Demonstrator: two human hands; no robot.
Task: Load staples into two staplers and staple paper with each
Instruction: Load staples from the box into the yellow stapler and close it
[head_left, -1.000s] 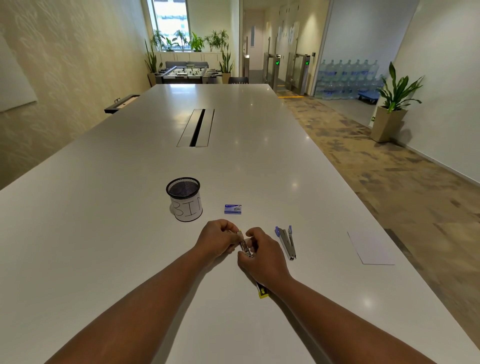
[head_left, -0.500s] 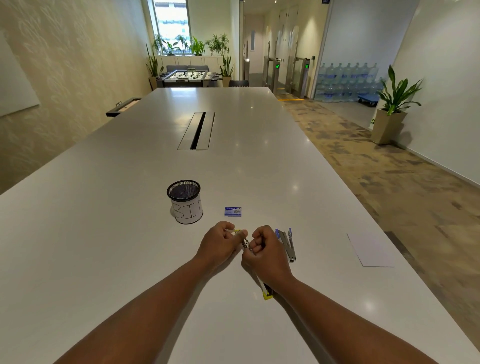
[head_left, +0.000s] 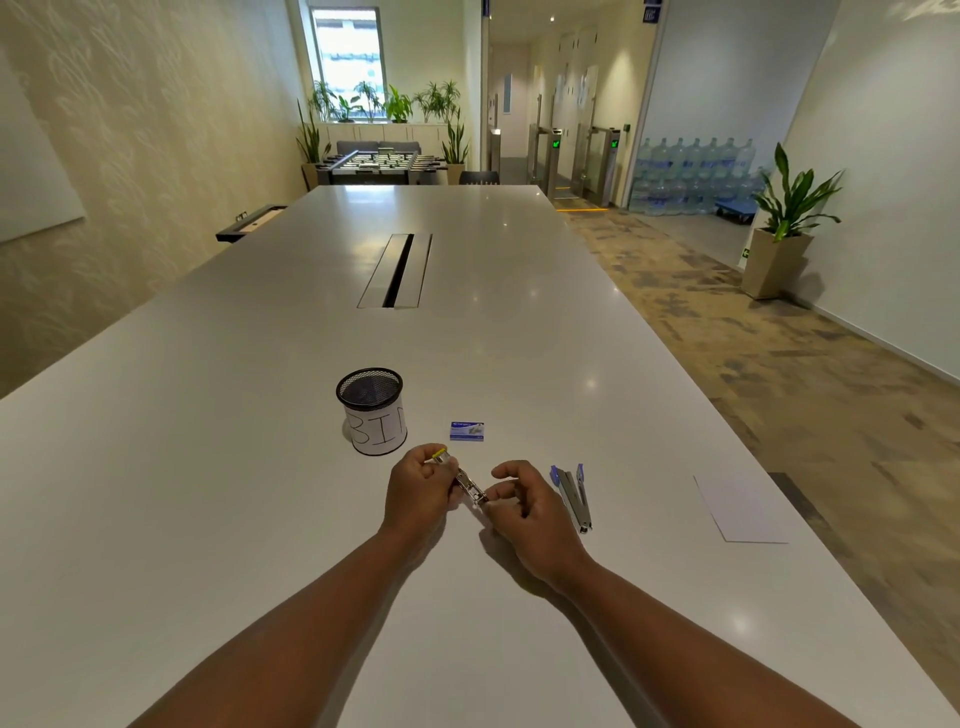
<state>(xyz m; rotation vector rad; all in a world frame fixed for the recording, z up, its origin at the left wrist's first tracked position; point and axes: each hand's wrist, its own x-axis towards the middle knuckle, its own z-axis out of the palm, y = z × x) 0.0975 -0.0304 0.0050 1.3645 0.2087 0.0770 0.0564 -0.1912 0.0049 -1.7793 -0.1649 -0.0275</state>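
Observation:
A small yellow-tipped metal stapler (head_left: 465, 480) is held just above the table between both hands. My left hand (head_left: 418, 493) grips its yellow end. My right hand (head_left: 524, 512) pinches the other end with thumb and fingertips. A blue stapler (head_left: 573, 496) lies open on the table just right of my right hand. A small blue staple box (head_left: 466, 431) lies beyond the hands. A white sheet of paper (head_left: 740, 506) lies near the table's right edge.
A black mesh cup labelled BIN (head_left: 372, 410) stands left of the staple box. The long white table (head_left: 260, 467) has a cable slot (head_left: 397, 270) at its middle. The table's right edge drops to carpeted floor.
The yellow stapler's rear end, which stuck out under my right wrist, is no longer seen there. My right hand has loosened from a fist to a pinch on the stapler's end.

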